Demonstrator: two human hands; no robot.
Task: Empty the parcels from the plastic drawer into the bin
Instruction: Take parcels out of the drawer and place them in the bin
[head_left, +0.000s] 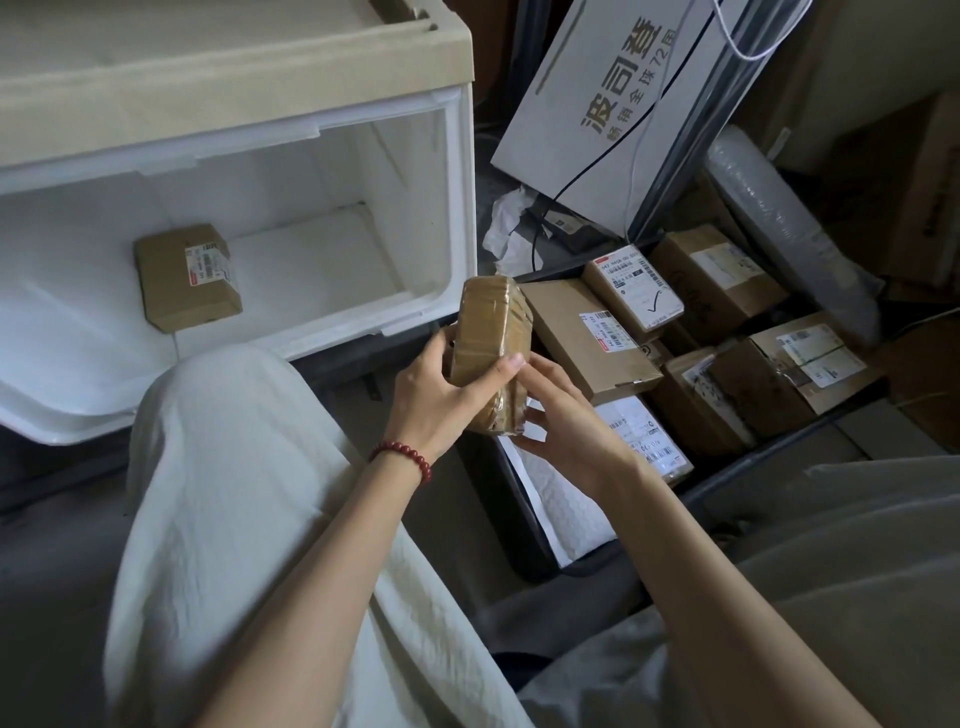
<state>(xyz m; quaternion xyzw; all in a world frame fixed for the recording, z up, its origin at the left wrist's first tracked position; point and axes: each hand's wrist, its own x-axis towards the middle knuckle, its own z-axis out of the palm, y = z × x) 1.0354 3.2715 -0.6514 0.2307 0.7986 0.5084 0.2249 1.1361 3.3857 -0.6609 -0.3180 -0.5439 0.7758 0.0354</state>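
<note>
the white plastic drawer (464, 218) stands pulled open on your left, and the dark bin (501, 509) of parcels sits low on your right. the tape-wrapped parcel (491, 343) is upright between them, by the bin's near edge. your left hand (431, 395) wraps its side and your right hand (566, 421) cups its lower end, both closed round it. carry it right, lower it flat, then release. one small cardboard box (187, 278) waits in the drawer.

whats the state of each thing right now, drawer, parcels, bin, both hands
plastic drawer, open, one parcel left inside
cardboard parcel, lying flat on the drawer floor, label up
taped parcel, in the air, held by both hands
bin, holds several parcels
left hand, grips the taped parcel's side
right hand, holds the taped parcel's lower end
</note>
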